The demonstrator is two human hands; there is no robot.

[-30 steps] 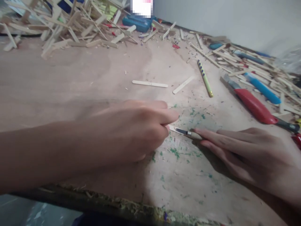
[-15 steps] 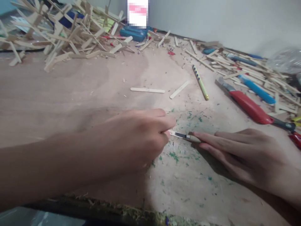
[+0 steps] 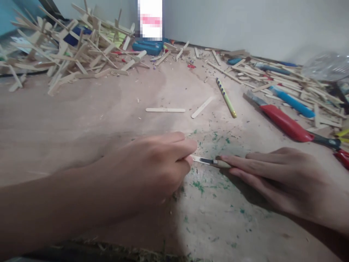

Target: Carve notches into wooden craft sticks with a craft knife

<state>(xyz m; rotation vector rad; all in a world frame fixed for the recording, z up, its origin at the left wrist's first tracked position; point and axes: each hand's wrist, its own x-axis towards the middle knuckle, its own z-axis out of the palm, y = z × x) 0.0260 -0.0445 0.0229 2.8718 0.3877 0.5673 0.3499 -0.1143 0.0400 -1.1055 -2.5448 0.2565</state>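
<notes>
My left hand (image 3: 160, 163) is closed, thumb and fingers pinching a pale wooden craft stick (image 3: 194, 158). Only a short end of the stick shows past the fingertips. My right hand (image 3: 280, 174) grips a slim tool (image 3: 222, 164) with a pale wooden handle, a silver collar and a flat dark tip. Its tip lies along the stick's visible end, close to my left fingertips; whether it is a blade or a brush I cannot tell. Beyond my hands, two loose craft sticks (image 3: 165, 110) lie on the wooden tabletop (image 3: 109, 112).
Green shavings (image 3: 199, 186) dot the tabletop between my hands. A yellow pencil (image 3: 227, 98), a red-handled saw (image 3: 286, 123) and a blue-handled tool (image 3: 293, 102) lie at right near piled sticks (image 3: 300, 82). Joined sticks (image 3: 73, 51) form a tangle at back left beside a blue box (image 3: 148, 46).
The whole view has shifted slightly, so the background things sit lower and further left. Both hands keep the same grips, and the tool stays at the stick's end.
</notes>
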